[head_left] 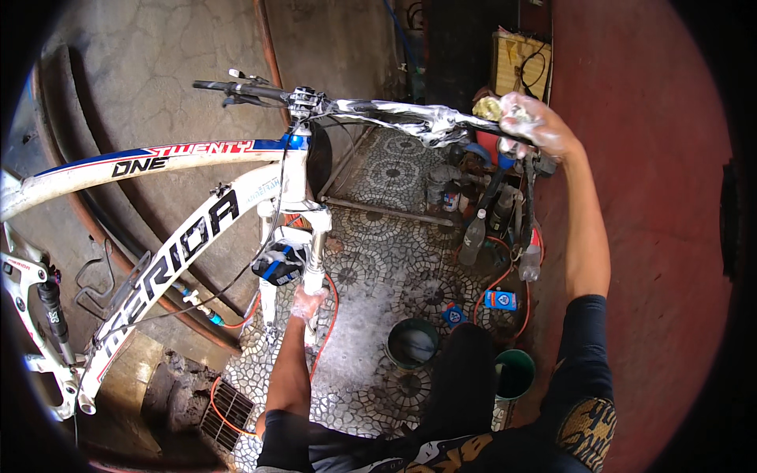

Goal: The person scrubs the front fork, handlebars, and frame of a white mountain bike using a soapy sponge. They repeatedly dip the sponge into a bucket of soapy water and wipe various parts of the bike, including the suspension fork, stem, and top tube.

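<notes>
A white bicycle frame (177,244) without wheels in view hangs at the left, with a blue and red top tube. Foam coats the right half of its handlebar (430,122). My right hand (540,130), covered in suds, is closed round the bar's right end with a pale yellow sponge (486,107). Lower down, my left hand (308,302) grips the lower part of the white suspension fork (317,244). A foamy black and blue piece (280,264) sits between the fork legs, next to that hand. The fingers of both hands are partly hidden.
A dark bucket (412,344) with cloudy water stands on the wet pebbled floor, and a green bucket (515,374) by my leg. Bottles (472,238) and containers cluster below the right bar. An orange hose (335,315) crosses the floor; a drain grate (227,416) lies lower left.
</notes>
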The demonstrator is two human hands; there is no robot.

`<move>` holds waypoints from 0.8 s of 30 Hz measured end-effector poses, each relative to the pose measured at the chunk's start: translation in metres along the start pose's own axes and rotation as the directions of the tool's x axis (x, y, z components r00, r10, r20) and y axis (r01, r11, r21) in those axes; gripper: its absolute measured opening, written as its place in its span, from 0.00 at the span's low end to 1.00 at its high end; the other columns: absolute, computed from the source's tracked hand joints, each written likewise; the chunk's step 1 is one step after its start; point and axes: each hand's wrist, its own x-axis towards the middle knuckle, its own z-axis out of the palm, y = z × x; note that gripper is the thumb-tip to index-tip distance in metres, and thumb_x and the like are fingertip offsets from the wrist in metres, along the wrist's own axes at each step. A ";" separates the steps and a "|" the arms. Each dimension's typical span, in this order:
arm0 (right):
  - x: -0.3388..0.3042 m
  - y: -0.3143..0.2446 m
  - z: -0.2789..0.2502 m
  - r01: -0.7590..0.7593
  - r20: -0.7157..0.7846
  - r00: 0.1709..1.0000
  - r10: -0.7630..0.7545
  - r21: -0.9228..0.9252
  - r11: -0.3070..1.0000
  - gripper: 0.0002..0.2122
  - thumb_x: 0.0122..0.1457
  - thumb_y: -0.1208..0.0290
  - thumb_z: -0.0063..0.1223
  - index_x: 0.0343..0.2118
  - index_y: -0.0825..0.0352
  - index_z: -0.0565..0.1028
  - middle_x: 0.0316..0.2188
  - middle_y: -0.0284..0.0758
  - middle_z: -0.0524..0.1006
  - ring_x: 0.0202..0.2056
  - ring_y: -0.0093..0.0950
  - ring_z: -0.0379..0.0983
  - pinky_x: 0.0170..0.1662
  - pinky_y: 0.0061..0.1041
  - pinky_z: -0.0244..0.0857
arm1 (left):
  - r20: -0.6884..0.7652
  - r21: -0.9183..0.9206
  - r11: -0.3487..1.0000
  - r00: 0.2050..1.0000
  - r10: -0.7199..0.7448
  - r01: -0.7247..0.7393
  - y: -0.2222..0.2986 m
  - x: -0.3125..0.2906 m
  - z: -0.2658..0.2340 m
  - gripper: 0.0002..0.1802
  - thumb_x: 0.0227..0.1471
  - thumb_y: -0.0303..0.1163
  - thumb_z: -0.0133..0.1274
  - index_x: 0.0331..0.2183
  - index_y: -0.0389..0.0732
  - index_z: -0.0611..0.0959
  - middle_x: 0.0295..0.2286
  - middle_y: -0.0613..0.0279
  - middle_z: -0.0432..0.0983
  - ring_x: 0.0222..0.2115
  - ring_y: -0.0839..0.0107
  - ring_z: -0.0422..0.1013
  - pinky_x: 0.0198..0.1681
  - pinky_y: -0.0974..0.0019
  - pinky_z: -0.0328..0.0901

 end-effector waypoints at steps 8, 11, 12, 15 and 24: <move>-0.028 -0.079 0.034 0.338 0.246 0.839 -0.485 0.463 0.819 0.16 0.64 0.64 0.52 0.48 0.70 0.70 0.34 0.42 0.79 0.28 0.26 0.79 0.26 0.19 0.74 | 0.152 0.789 0.560 0.964 0.220 -0.252 0.161 -0.091 -0.043 0.29 0.53 0.55 0.56 0.41 0.36 0.83 0.34 0.40 0.81 0.37 0.48 0.79 0.44 0.51 0.72; -0.020 -0.119 0.078 0.566 0.183 0.682 -0.708 0.480 0.670 0.21 0.64 0.60 0.52 0.52 0.72 0.69 0.35 0.46 0.79 0.30 0.31 0.81 0.34 0.25 0.78 | -0.130 0.682 0.613 0.759 0.639 -0.399 0.271 -0.160 -0.064 0.26 0.56 0.55 0.55 0.38 0.38 0.82 0.26 0.43 0.80 0.29 0.48 0.79 0.36 0.49 0.72; -0.013 -0.136 0.095 0.711 0.186 0.564 -0.805 0.387 0.587 0.21 0.64 0.60 0.53 0.51 0.72 0.69 0.35 0.46 0.79 0.31 0.33 0.81 0.33 0.26 0.79 | -0.204 0.580 0.577 0.584 0.786 -0.575 0.309 -0.182 -0.076 0.27 0.57 0.53 0.56 0.43 0.37 0.80 0.32 0.41 0.81 0.35 0.50 0.80 0.42 0.52 0.73; 0.016 -0.193 0.151 0.971 0.062 0.231 -0.971 0.051 0.234 0.10 0.59 0.69 0.55 0.39 0.69 0.75 0.33 0.43 0.78 0.38 0.38 0.77 0.41 0.34 0.72 | -0.411 0.331 0.247 0.097 0.907 -0.911 0.423 -0.213 -0.115 0.30 0.53 0.37 0.64 0.52 0.33 0.75 0.49 0.47 0.76 0.48 0.56 0.74 0.55 0.57 0.67; 0.044 -0.172 0.184 0.904 -0.181 0.251 -0.951 -0.307 0.297 0.11 0.57 0.69 0.58 0.41 0.65 0.80 0.43 0.43 0.78 0.45 0.36 0.73 0.49 0.35 0.68 | -0.454 0.429 0.454 0.247 0.856 -0.781 0.473 -0.202 -0.274 0.16 0.65 0.35 0.49 0.49 0.36 0.79 0.41 0.56 0.81 0.43 0.69 0.77 0.56 0.61 0.68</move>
